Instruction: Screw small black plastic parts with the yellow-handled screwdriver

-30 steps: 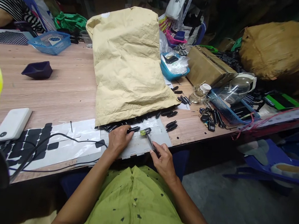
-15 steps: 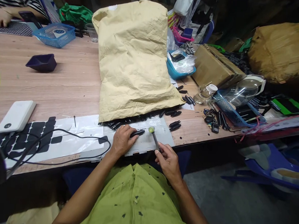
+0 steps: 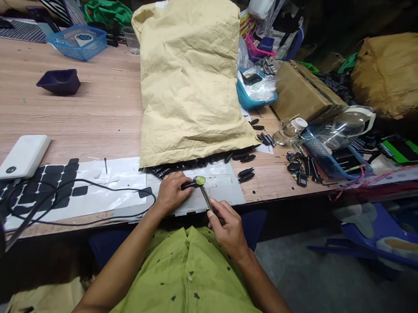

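My left hand (image 3: 171, 192) presses a short black pen-like piece (image 3: 189, 185) against a pale grey board (image 3: 224, 190) at the table's front edge. My right hand (image 3: 228, 224) is closed around the metal handle of a small hammer (image 3: 206, 197). Its round yellow-green head lies over the right end of the black piece; whether they touch I cannot tell. Behind my left hand, more black pieces (image 3: 167, 169) lie partly under a large tan paper sack (image 3: 192, 84). Several similar ones (image 3: 246, 175) rest to the right of the board.
At left are a white power bank (image 3: 25, 154) with a black cable (image 3: 111, 187), and a dark purple tray (image 3: 59, 82). A blue basket (image 3: 77, 42) stands farther back. On the right are a glass jar (image 3: 290, 131), a clear jug (image 3: 348, 127) and a cardboard box (image 3: 305, 94).
My right hand has moved left with the hammer, bringing its head from beside the black piece to over its end. My left hand has stayed on the piece.
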Available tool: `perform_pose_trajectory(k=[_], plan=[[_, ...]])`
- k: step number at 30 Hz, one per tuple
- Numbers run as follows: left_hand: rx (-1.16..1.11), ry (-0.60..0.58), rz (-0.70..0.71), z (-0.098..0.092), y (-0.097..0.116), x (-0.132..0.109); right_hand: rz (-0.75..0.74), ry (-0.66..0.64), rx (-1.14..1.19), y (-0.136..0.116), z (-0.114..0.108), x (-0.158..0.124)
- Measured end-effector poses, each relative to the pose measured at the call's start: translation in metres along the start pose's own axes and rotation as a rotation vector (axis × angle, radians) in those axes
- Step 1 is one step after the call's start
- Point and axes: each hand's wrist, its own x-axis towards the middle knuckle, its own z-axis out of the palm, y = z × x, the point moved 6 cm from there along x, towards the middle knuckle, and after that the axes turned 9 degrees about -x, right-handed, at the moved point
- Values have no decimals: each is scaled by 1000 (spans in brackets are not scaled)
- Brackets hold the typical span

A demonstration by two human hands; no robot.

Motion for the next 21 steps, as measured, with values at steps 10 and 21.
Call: perform_pose_trajectory(k=[10,21], plan=[[3,8,-1,-1,2,-1,51,14,-43,5,-2,-3],[48,-12,-32,-2,3,-1,84,55,-42,17,-2,-3]])
